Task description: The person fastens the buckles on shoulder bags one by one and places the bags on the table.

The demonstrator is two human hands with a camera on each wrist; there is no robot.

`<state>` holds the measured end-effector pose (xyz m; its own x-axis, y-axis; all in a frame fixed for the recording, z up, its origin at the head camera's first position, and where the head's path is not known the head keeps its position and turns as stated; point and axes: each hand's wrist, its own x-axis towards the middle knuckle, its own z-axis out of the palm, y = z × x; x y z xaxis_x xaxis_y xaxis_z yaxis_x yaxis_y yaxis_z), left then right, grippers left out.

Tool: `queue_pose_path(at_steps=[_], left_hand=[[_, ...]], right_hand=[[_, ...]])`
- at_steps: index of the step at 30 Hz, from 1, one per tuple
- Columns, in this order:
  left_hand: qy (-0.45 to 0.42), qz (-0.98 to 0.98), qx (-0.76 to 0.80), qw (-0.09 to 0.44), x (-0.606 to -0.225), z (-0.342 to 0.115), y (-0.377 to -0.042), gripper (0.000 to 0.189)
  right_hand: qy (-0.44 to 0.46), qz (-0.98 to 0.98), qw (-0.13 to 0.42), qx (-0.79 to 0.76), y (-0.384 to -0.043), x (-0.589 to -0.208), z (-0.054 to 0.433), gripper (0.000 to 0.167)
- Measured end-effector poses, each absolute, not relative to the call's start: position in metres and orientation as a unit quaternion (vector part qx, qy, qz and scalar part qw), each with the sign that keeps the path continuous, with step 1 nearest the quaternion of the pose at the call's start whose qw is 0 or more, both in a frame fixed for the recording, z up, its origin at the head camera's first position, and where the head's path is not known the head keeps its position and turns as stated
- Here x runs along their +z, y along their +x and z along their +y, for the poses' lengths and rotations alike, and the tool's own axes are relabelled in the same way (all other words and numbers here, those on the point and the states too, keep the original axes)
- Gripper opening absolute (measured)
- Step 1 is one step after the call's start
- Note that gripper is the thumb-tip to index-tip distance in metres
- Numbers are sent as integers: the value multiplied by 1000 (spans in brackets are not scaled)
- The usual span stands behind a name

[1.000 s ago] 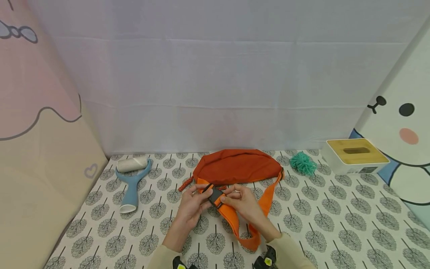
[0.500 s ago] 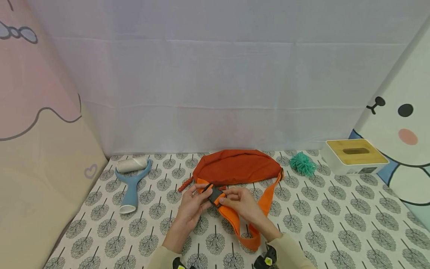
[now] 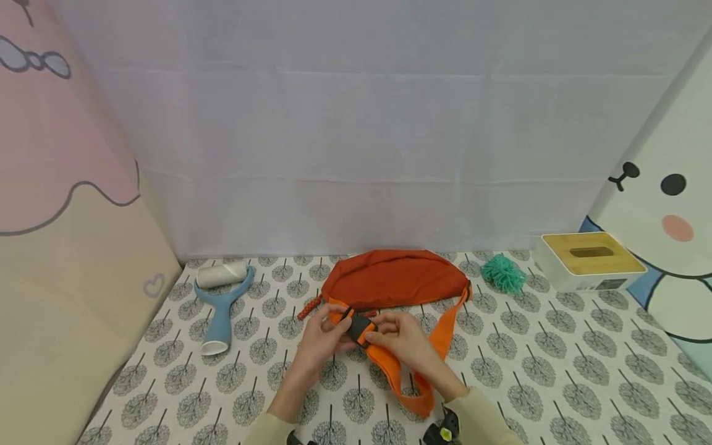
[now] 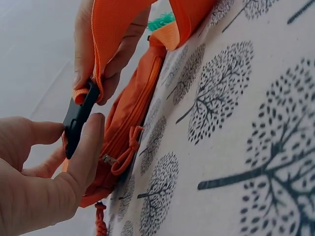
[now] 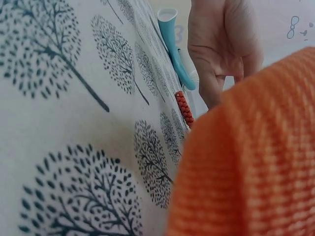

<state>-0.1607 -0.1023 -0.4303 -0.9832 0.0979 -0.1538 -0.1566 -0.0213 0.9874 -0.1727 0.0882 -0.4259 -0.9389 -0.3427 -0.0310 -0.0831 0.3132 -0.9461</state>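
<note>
A dark red-orange waist bag (image 3: 396, 278) lies at the back middle of the table, its orange strap (image 3: 391, 369) looping toward me. Both hands meet at the strap's black buckle (image 3: 360, 329), whose two halves are joined. My left hand (image 3: 319, 340) pinches the buckle's left end between thumb and fingers; in the left wrist view the buckle (image 4: 78, 118) stands edge-on between the fingertips. The right hand (image 3: 405, 340) pinches the strap and the buckle's right end. In the right wrist view the strap (image 5: 256, 157) fills the foreground and hides the right hand.
On the left lies a blue-handled lint roller (image 3: 220, 315) with a pale roll. A teal yarn pompom (image 3: 503, 273) sits right of the bag, and a white tissue box (image 3: 589, 262) with a wooden lid stands at the far right. A white curtain (image 3: 356, 123) hangs behind the tree-print cloth (image 3: 534, 383).
The left thumb and fingers have shifted slightly on the buckle, which has turned a little. The whole head view has moved slightly; the other objects stay put.
</note>
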Motion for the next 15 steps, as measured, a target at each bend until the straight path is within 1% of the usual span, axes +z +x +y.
queue_pose_path(at_steps=[8, 15], left_hand=[[2, 721, 685, 106, -424, -109, -158, 30], [6, 721, 684, 106, -421, -112, -158, 33]], right_hand=[[-145, 821, 82, -547, -171, -427, 88, 23], [-159, 846, 39, -508, -169, -427, 87, 24]])
